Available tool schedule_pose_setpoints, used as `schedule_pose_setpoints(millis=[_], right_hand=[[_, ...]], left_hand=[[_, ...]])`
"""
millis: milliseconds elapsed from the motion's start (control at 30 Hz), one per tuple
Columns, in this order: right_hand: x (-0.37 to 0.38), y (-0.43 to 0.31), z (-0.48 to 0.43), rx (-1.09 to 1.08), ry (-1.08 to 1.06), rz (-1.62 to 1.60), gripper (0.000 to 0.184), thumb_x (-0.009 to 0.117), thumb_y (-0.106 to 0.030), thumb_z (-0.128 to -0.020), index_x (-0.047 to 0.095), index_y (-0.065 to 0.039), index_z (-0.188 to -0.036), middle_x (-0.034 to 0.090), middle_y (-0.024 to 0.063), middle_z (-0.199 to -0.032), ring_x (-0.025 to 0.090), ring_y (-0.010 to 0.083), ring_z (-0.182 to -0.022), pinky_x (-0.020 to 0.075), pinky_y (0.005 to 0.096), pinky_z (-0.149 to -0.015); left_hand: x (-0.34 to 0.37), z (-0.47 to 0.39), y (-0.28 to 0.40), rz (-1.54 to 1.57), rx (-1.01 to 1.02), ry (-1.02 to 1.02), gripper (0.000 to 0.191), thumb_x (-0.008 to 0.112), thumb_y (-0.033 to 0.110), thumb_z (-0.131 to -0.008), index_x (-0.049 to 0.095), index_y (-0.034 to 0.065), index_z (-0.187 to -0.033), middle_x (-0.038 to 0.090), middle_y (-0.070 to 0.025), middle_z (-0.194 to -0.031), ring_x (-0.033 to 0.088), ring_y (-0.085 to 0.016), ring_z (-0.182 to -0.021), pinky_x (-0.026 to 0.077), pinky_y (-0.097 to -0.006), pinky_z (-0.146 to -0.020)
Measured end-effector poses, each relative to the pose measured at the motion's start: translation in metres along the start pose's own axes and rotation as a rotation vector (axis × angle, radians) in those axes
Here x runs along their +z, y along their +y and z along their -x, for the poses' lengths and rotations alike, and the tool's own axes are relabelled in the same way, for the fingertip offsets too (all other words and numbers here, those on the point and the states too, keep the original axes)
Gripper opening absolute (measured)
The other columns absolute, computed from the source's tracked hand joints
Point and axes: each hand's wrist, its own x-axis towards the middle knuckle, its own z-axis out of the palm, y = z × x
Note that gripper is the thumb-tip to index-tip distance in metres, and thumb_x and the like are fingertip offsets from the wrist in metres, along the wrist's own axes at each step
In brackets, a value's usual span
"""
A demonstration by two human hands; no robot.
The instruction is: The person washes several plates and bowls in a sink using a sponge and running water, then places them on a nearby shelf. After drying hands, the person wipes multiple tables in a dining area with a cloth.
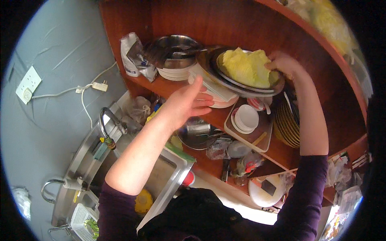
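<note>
My right hand (285,64) grips a yellow-green cloth or wrap (248,67) at its right edge. This crumpled thing lies on a round metal tray or pan (279,86) on the upper shelf; whether my fingers also touch the metal rim, I cannot tell. My left hand (193,101) is raised with fingers apart and holds nothing, in front of a stack of pale plates (224,104). Left of the metal tray, a metal pot (178,45) rests on stacked white plates (173,73). White bowls (246,117) sit in a clear plastic tray (268,141) below the round tray.
Brown-rimmed plates (286,123) stand on edge at the right. A pan (197,140) and plastic bags (220,149) are on the lower shelf. The steel sink (178,177) with a curved faucet (104,120) lies at the left, and a white basket (81,220) holds greens.
</note>
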Motion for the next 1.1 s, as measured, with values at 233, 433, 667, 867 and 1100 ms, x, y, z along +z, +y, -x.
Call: schedule_pose_setpoints(millis=[233,433,667,867,1100], right_hand=[[0.092,-0.032,0.044,-0.355,0.069,0.203,0.031,0.068,-0.021,-0.072,0.063,0.001,-0.093,0.064,0.0134,-0.084,0.060,0.0243,-0.077,0.0466,0.0336,-0.069],[0.141,-0.064,0.066,-0.414,0.210,0.405,0.027,0.068,-0.021,-0.072,0.065,-0.004,-0.092,0.064,0.0172,-0.088,0.061,0.0337,-0.084,0.0473,0.0415,-0.072],[0.141,-0.075,0.060,-0.419,0.116,0.241,0.024,0.064,-0.016,-0.075,0.062,-0.002,-0.094,0.064,0.0181,-0.090,0.062,0.0322,-0.086,0.0479,0.0412,-0.076],[0.072,-0.032,0.040,-0.249,-0.111,-0.302,0.029,0.065,-0.013,-0.072,0.061,0.000,-0.098,0.064,0.0073,-0.086,0.060,0.0168,-0.078,0.0475,0.0296,-0.070],[0.019,0.015,0.032,0.064,0.004,-0.608,0.041,0.059,-0.020,-0.079,0.055,-0.004,-0.116,0.061,0.0094,-0.104,0.058,0.0221,-0.094,0.0441,0.0320,-0.085]], left_hand=[[-0.005,0.042,-0.026,0.409,-0.094,0.018,0.045,0.048,0.029,-0.094,0.040,0.0036,-0.130,0.052,-0.0134,-0.124,0.052,-0.031,-0.115,0.045,-0.0534,-0.093],[-0.029,0.079,-0.063,0.380,-0.068,0.179,0.051,0.047,0.041,-0.094,0.043,0.0043,-0.129,0.053,-0.0109,-0.126,0.054,-0.026,-0.113,0.045,-0.0486,-0.093],[-0.056,0.118,-0.074,0.365,-0.040,0.258,0.058,0.045,0.046,-0.094,0.040,0.0023,-0.131,0.052,-0.0131,-0.128,0.052,-0.027,-0.115,0.044,-0.0479,-0.094],[-0.100,0.154,-0.105,0.509,0.021,0.442,0.057,0.053,0.040,-0.091,0.041,-0.0006,-0.129,0.051,-0.0143,-0.127,0.051,-0.029,-0.115,0.043,-0.0476,-0.096],[-0.172,0.188,-0.187,0.485,0.040,0.676,0.034,0.059,0.001,-0.079,0.053,-0.0089,-0.111,0.062,-0.0156,-0.102,0.061,-0.026,-0.091,0.048,-0.0392,-0.086]])
